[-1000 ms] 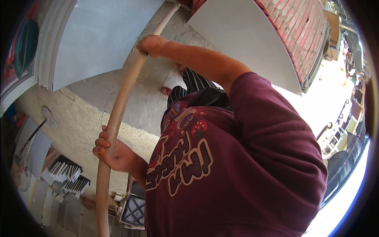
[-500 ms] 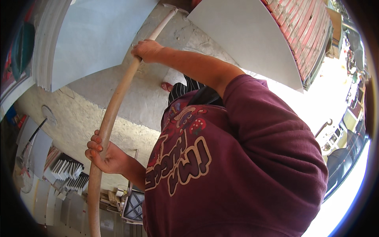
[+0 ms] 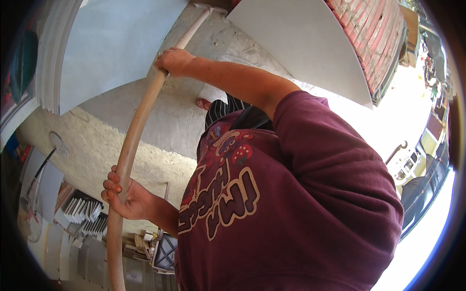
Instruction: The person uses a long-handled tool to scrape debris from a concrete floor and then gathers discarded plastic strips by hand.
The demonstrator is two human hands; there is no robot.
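A long, smooth wooden pole (image 3: 138,121) slants across the view, apparently bowed by the lens. At its far end, a pale crosswise head (image 3: 209,8) rests near the concrete floor; its kind is too small to make out. My right hand (image 3: 175,61) wraps around the pole's upper part, palm over it. Lower down, my left hand (image 3: 124,194) closes around the same pole, its fingers curling over from the left side. The pole's near end runs out of the lower edge. My maroon shirt (image 3: 291,203) fills much of the view.
Large pale sheets (image 3: 114,53) stand stacked at upper left, and another pale panel (image 3: 296,43) leans at upper right beside worn red slats (image 3: 369,39). The concrete floor (image 3: 131,104) runs between them. White slatted pieces (image 3: 85,209) and a dark crate (image 3: 165,252) lie at lower left.
Both hands and the pole have shifted slightly left; my left hand has also dropped a little. The pole's far head has moved slightly left. Both grips stay closed.
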